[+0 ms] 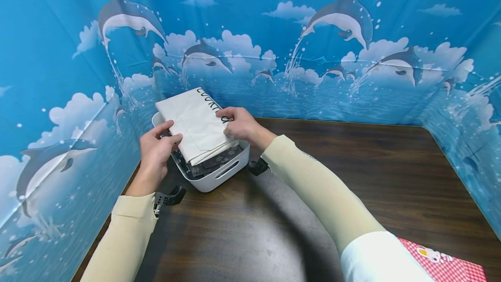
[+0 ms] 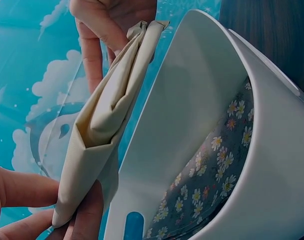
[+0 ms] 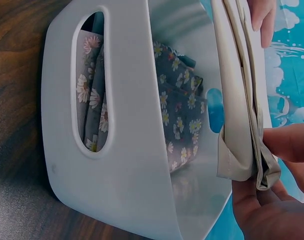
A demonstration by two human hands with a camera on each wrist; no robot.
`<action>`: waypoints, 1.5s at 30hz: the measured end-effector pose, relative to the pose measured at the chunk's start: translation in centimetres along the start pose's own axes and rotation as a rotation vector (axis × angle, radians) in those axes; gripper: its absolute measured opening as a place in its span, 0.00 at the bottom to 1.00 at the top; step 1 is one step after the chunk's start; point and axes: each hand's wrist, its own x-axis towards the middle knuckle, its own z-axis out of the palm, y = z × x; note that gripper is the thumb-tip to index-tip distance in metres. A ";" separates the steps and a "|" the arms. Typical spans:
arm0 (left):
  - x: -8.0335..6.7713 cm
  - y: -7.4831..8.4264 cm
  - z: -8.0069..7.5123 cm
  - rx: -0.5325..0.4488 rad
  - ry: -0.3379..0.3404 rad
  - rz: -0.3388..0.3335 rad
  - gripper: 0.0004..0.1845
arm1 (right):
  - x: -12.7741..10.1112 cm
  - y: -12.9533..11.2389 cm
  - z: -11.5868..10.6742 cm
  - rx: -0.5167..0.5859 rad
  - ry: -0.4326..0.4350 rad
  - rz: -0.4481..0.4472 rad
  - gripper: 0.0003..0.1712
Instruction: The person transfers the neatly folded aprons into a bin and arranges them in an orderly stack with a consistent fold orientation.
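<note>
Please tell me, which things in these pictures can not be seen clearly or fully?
- Black lettering on the folded cream cloth: head view, the right hand covers its end; unreadable.
- Floral fabric in the white bin: the cloth and the bin walls hide most of it.
- Left hand: left wrist view, the frame edge cuts its fingers.
- Red checked item: head view, cut by the corner.

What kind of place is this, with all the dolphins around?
Probably a small staged work booth rather than a home: a dark wooden table walled in by dolphin-print sheeting, where two hands fit folded cream cloth into a white storage bin.
</note>
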 end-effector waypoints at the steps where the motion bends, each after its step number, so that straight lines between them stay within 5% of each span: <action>1: 0.0 0.0 0.0 0.000 -0.001 0.001 0.31 | 0.0 0.0 0.0 0.001 -0.002 -0.002 0.38; 11: 0.0 0.2 0.0 0.005 0.004 0.010 0.31 | 0.2 -0.1 0.0 0.006 0.001 -0.001 0.38; 19: 0.2 0.1 -1.2 0.398 -0.025 0.116 0.42 | -0.2 0.5 -1.1 -0.181 0.015 -0.016 0.32; 45: -0.2 0.5 1.6 0.345 -0.049 0.147 0.38 | -1.4 3.2 -4.8 -0.160 0.125 0.034 0.28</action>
